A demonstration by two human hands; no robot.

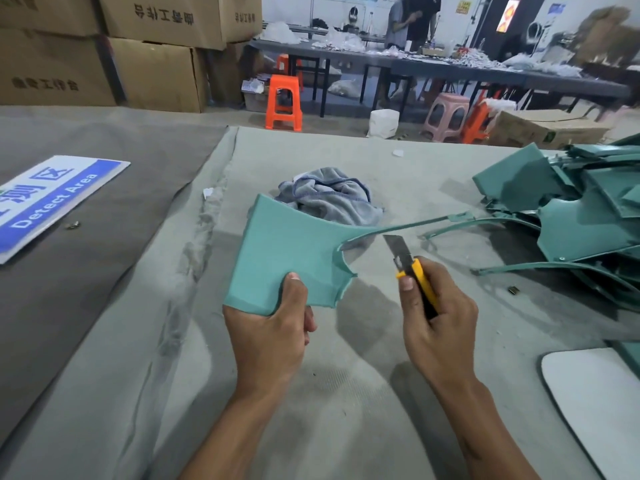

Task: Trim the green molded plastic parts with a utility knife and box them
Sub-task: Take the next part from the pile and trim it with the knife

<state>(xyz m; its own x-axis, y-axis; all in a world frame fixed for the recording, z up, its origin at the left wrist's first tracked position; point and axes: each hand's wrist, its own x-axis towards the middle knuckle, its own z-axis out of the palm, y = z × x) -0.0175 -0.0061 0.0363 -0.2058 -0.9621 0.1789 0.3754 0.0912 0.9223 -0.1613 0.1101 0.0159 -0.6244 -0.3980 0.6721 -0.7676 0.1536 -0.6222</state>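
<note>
The left hand (pixel 273 323) grips the near edge of a green molded part (pixel 294 247), thumb on top, holding it tilted above the grey table cover (pixel 346 393). At the part's 3 o'clock, the right hand (pixel 436 317) is curled round a yellow utility knife (pixel 414 271) (blade extended), its tip close to the part's thin arm. A pile of green parts (pixel 581 216) lies at 2 o'clock; a crumpled cloth (pixel 332 195) at 12.

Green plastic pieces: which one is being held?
The green part in the middle: the left hand grips its bottom edge, lifted. The others lie piled at the right, untouched.
</note>
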